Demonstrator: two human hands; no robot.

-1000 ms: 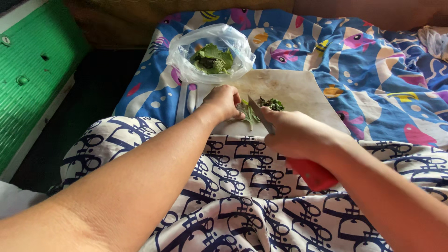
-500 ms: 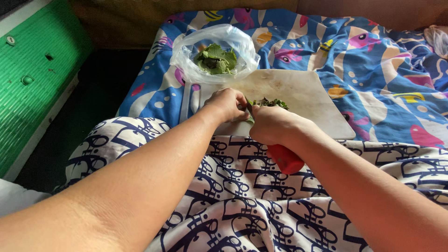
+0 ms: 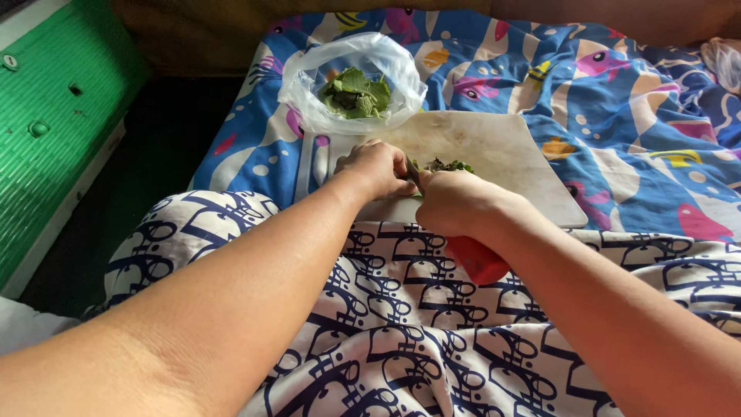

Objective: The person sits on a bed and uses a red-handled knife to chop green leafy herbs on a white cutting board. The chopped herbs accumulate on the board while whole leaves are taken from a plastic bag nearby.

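Far to the left of both hands stands a green ribbed panel, well apart from them. The left hand rests curled on the near edge of a pale cutting board, its fingers closed on a few green leaves that it presses down on the board; most of these leaves are hidden under the two hands. Just behind the left hand, touching the far left corner of the board, lies an open clear plastic bag with whole green leaves inside. The right hand is just beside the left hand, almost touching it, and is closed around a knife with a red handle; the handle sticks out below the wrist, and only a small part of the blade shows between the hands. Just beyond the right hand sits a little heap of chopped greens on the board. The board lies on a blue bedsheet with coloured fish, and a white cloth with dark blue pattern lies under both forearms.
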